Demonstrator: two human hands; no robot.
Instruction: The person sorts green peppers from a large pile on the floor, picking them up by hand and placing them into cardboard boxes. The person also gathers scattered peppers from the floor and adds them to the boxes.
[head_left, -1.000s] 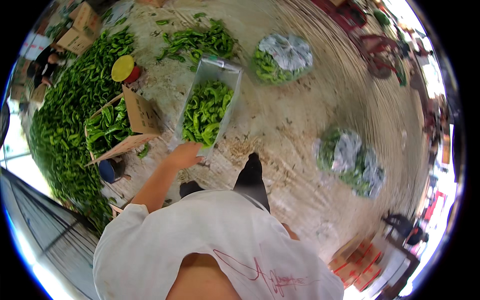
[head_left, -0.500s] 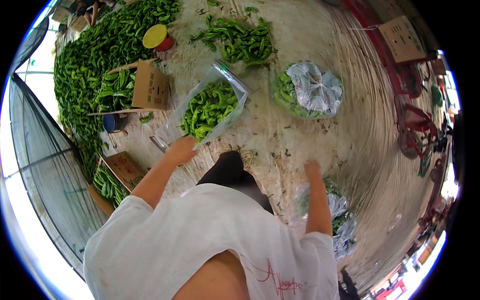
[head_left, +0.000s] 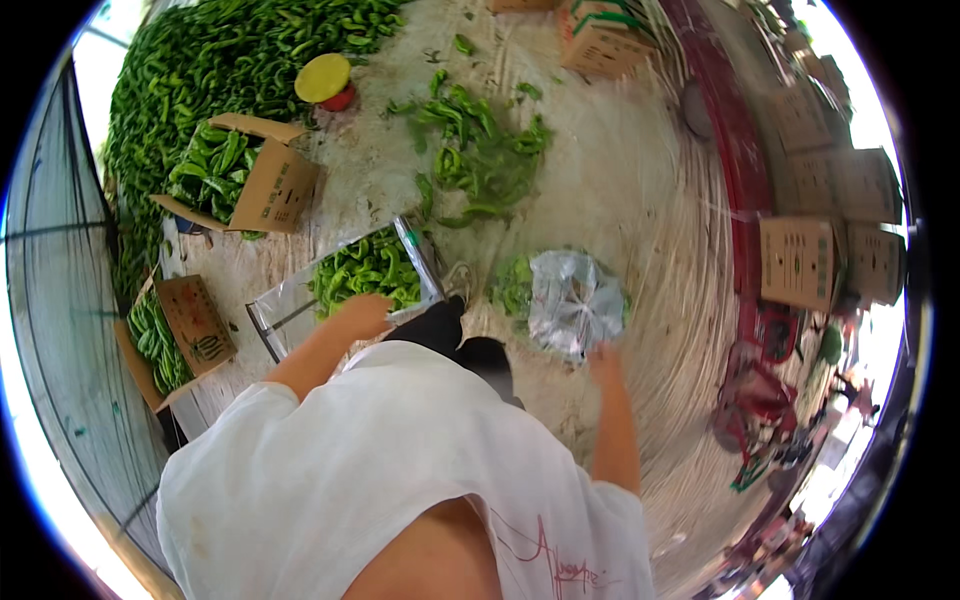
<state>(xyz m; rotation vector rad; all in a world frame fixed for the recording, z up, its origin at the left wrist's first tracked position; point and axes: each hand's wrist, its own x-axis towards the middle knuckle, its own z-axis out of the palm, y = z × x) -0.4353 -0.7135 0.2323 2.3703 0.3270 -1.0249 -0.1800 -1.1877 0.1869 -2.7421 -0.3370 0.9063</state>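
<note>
Presently, left hand [head_left: 362, 312]: laid on the near rim of a clear rectangular plastic crate filled with green peppers [head_left: 365, 275]; whether its grip closes round the rim cannot be told. Crate: stands on the pale floor [head_left: 640, 180] just ahead of the person. Right hand [head_left: 603, 362]: fingers loose, holding nothing, at the near edge of a crumpled clear plastic bag of green peppers [head_left: 570, 300], which lies on the floor right of the crate. Loose heap of green peppers [head_left: 475, 150]: beyond the crate. Open brown cardboard box of peppers [head_left: 245, 175]: far left, beside a large pepper pile [head_left: 200, 70]. Second open cardboard box [head_left: 175, 335]: near left. Yellow round lid [head_left: 322, 77]: beside the pile.
</note>
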